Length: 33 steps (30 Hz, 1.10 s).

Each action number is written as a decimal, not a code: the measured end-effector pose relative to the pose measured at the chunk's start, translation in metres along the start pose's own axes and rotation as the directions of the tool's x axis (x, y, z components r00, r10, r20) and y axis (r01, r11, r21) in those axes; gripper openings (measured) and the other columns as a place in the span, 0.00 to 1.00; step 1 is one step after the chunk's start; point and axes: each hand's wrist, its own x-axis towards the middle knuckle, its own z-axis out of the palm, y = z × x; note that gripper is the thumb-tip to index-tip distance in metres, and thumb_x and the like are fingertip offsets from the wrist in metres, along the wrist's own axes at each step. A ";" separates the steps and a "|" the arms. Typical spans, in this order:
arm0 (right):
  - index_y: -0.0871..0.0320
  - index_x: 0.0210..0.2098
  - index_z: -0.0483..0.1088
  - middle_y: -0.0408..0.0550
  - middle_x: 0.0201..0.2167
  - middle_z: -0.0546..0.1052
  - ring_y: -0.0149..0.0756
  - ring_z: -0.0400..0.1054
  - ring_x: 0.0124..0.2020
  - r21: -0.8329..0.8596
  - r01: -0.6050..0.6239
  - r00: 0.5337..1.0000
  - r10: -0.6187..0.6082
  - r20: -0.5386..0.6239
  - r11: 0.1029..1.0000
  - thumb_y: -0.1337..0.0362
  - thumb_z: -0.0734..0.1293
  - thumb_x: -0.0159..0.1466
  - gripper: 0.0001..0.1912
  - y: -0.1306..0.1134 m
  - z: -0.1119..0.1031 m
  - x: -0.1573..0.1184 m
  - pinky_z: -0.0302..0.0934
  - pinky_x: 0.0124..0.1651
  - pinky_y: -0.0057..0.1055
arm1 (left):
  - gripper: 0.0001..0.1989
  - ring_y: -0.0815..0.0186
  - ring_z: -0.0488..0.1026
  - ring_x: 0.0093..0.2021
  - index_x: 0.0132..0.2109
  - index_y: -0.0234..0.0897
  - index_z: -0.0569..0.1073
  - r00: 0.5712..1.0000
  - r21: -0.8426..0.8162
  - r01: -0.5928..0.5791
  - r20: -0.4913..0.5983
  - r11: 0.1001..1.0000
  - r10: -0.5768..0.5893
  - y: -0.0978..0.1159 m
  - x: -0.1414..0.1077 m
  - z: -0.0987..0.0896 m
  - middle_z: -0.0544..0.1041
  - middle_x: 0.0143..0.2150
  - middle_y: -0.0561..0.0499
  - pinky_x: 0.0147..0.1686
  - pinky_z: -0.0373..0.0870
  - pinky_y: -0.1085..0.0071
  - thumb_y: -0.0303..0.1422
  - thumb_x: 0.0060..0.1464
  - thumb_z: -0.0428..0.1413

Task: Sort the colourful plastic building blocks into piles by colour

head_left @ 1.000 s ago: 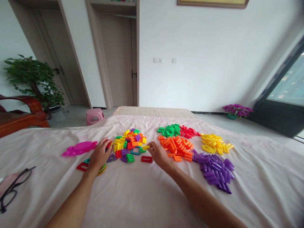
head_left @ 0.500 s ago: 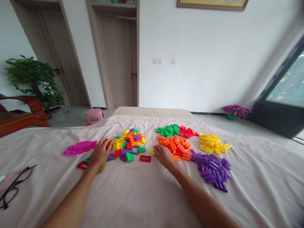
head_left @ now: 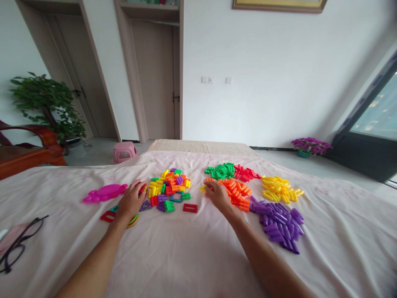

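My left hand [head_left: 132,199] is closed at the left edge of a mixed pile of plastic toy blocks [head_left: 170,186]. A red block [head_left: 142,189] shows at its fingertips, with a bit of green or yellow beside it. My right hand [head_left: 217,193] pinches a yellow block [head_left: 202,188] just left of the orange block pile [head_left: 238,191], partly covering that pile. Around my left wrist lie a red frame piece [head_left: 108,216], a purple triangle [head_left: 145,205] and yellow-green curved pieces [head_left: 133,221]. Another red rectangular frame [head_left: 190,207] lies between the hands.
Sorted piles of green [head_left: 223,170], red [head_left: 245,173], yellow [head_left: 281,188] and purple blocks [head_left: 281,223] lie on the right of the cloth-covered table [head_left: 173,256]. A magenta candy-shaped tray [head_left: 105,193] and black glasses [head_left: 18,244] lie left.
My right hand has moved slightly right and away from me with the yellow block, closer over the orange pile. My left hand has stayed in nearly the same place.
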 end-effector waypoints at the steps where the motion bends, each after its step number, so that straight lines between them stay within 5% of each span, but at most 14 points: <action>1: 0.57 0.48 0.76 0.49 0.41 0.80 0.36 0.75 0.38 0.015 -0.007 1.000 0.008 -0.019 1.000 0.66 0.63 0.62 0.16 -0.002 -0.004 0.002 0.68 0.42 0.30 | 0.20 0.55 0.65 0.63 0.57 0.41 0.71 1.000 0.003 -0.002 0.002 1.000 0.002 0.000 0.000 0.000 0.69 0.61 0.43 0.63 0.63 0.57 0.36 0.59 0.49; 6: 0.59 0.50 0.74 0.50 0.41 0.80 0.35 0.75 0.37 0.048 0.001 0.997 0.003 -0.072 0.999 0.65 0.62 0.63 0.17 -0.001 -0.016 0.009 0.69 0.42 0.31 | 0.20 0.56 0.65 0.63 0.58 0.41 0.70 1.000 0.008 -0.004 0.007 1.000 0.004 0.001 0.000 -0.001 0.68 0.62 0.43 0.63 0.62 0.56 0.37 0.60 0.48; 14: 0.59 0.47 0.76 0.48 0.37 0.81 0.34 0.75 0.33 0.077 0.032 0.991 -0.042 0.131 0.996 0.66 0.63 0.61 0.16 0.001 -0.014 0.002 0.69 0.37 0.29 | 0.20 0.57 0.64 0.63 0.58 0.40 0.71 1.000 0.025 0.001 0.009 1.000 -0.001 -0.003 -0.001 0.002 0.68 0.62 0.44 0.63 0.62 0.58 0.36 0.60 0.48; 19: 0.61 0.49 0.74 0.49 0.37 0.81 0.34 0.75 0.30 0.209 -0.079 0.987 0.047 0.154 0.975 0.66 0.63 0.60 0.18 -0.002 -0.015 -0.001 0.70 0.34 0.29 | 0.20 0.56 0.64 0.64 0.58 0.41 0.71 1.000 0.008 -0.007 0.001 1.000 0.007 -0.003 -0.001 0.002 0.68 0.62 0.44 0.63 0.62 0.58 0.37 0.60 0.49; 27: 0.60 0.49 0.75 0.50 0.38 0.81 0.35 0.75 0.31 0.029 -0.110 0.977 0.113 -0.181 0.994 0.61 0.63 0.60 0.20 0.036 -0.075 0.007 0.70 0.36 0.30 | 0.20 0.57 0.65 0.63 0.58 0.42 0.70 1.000 0.009 0.002 0.007 1.000 -0.002 -0.002 -0.001 0.001 0.67 0.63 0.45 0.63 0.62 0.57 0.37 0.61 0.48; 33: 0.59 0.53 0.73 0.54 0.39 0.81 0.40 0.76 0.38 -0.160 -0.348 0.842 0.233 -0.486 0.924 0.62 0.62 0.61 0.22 0.097 -0.156 0.010 0.68 0.43 0.35 | 0.20 0.56 0.65 0.63 0.59 0.42 0.70 1.000 0.021 0.004 0.007 1.000 -0.004 -0.002 -0.001 0.002 0.67 0.63 0.44 0.62 0.63 0.57 0.38 0.62 0.48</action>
